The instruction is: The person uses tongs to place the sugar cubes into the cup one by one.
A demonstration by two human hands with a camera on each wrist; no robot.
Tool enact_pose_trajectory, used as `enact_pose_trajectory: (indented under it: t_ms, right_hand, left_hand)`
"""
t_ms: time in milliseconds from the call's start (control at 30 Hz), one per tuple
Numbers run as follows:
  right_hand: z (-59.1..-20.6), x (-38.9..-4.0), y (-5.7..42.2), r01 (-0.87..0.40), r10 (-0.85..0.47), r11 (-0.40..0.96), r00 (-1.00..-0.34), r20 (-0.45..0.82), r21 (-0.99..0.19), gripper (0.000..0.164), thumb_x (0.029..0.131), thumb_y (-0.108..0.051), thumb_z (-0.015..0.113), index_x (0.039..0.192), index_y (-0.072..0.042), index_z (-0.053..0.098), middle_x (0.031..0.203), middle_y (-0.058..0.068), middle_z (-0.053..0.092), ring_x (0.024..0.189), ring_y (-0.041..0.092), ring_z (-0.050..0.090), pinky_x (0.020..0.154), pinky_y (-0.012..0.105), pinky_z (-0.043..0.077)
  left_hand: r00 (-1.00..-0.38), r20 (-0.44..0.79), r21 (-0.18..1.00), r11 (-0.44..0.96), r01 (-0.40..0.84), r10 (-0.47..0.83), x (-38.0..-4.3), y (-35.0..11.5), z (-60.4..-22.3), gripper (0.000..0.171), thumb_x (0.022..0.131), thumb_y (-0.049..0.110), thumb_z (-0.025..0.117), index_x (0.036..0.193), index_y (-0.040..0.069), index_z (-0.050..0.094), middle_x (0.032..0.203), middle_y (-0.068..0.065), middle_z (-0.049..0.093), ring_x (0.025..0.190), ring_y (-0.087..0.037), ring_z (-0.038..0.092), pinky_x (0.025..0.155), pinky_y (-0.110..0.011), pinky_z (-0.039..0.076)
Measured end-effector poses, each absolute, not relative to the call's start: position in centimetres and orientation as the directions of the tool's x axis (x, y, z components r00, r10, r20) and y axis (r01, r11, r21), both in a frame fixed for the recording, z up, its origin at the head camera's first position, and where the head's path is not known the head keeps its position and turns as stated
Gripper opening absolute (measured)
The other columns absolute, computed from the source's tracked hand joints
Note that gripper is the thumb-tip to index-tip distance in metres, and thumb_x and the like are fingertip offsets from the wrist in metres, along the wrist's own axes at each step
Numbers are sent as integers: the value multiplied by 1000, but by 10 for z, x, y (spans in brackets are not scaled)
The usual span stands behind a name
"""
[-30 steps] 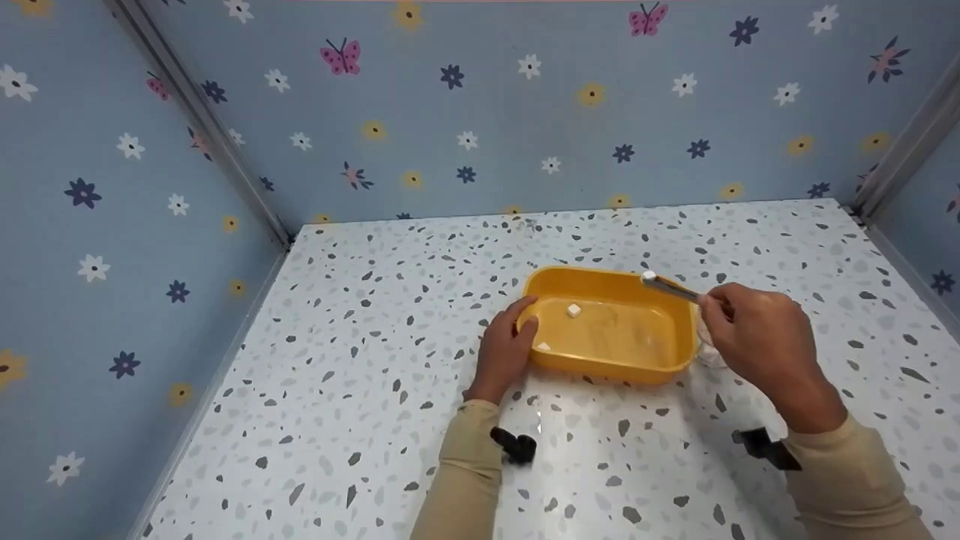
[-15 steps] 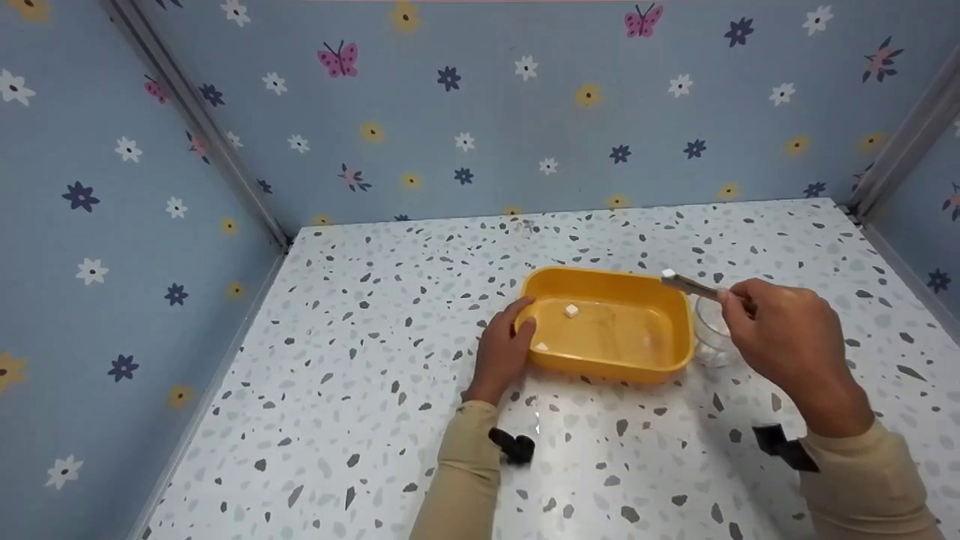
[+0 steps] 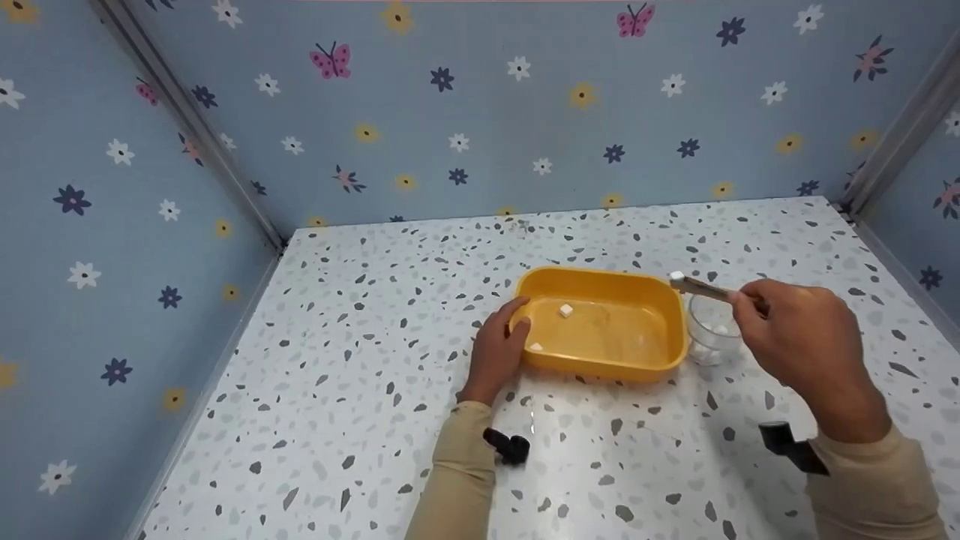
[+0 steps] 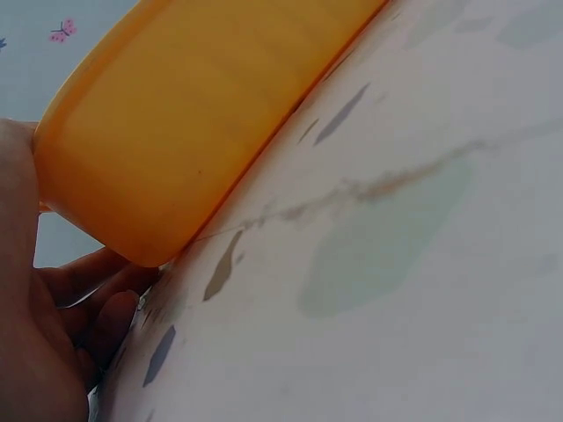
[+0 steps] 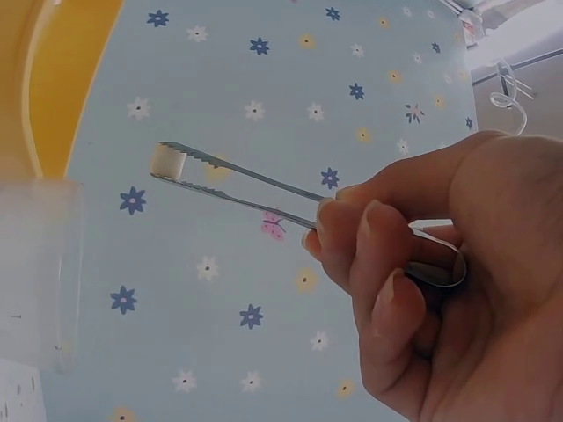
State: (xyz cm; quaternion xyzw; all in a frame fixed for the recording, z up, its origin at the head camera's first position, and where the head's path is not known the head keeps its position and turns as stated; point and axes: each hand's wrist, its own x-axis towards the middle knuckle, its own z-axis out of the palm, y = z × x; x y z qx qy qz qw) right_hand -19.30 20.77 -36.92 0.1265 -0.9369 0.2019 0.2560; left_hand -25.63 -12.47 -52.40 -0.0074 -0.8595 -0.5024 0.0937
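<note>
My left hand [image 3: 495,352] grips the left end of a yellow plastic tub [image 3: 600,367], its fingertips at the rim. In the left wrist view, fingers [image 4: 110,299] lie along the outside of that end, close to the tabletop. Inside the tub a white cube [image 3: 566,310] rests on the floor, and another white piece [image 3: 536,347] shows near the front left. My right hand [image 3: 806,349] pinches small metal tongs [image 5: 255,189] with serrated tips. Between those tips sits a white cube [image 5: 167,162], raised near the tub's back right corner and the jar.
A clear glass jar [image 3: 709,337] with several white pieces in it stands against the tub's right side, partly behind the right hand. The speckled white table [image 3: 360,337] meets patterned blue panels [image 3: 487,112] at its back and sides.
My right hand has moved to the right with the tongs and the white cube, from over the tub's rim toward the jar, uncovering more of the jar. The left hand stays on the tub.
</note>
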Motion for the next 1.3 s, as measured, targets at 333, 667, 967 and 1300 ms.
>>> enact_pose_trajectory:
  t_ms: [333,667,967,1300]
  right_hand:
    - [-364,-189,216,-294,-124,909,-869,480,-297,18,92,-11,63,89,4,73,66,9,62,52,23,45,46,35,33]
    - [-359,-189,220,-226,-99,930,-913,397,-289,22,94,-14,63,92,5,72,71,13,65,56,26,49,50,38,34]
    - [-359,-186,228,-119,-26,949,-953,302,-292,24,95,-15,60,92,6,71,73,15,64,58,26,48,50,39,33]
    - [-370,-199,236,-115,-38,941,-970,239,-317,24,94,-15,58,88,3,72,62,5,57,53,23,44,46,36,31]
  left_hand:
    - [-984,156,860,501,92,-87,-257,-125,-524,42,100,34,52,141,29,58,130,-3,62,114,-19,58,102,-42,42]
    - [-984,145,869,488,79,-99,-255,-126,-527,42,100,35,52,141,31,58,134,0,61,118,-18,56,104,-41,41]
    - [-983,164,856,507,102,-81,-256,-122,-525,41,100,34,52,140,29,59,126,-1,63,109,-17,58,99,-40,44]
    - [-982,167,863,495,104,-85,-256,-123,-528,41,100,32,52,141,30,59,129,-1,62,113,-17,57,101,-41,43]
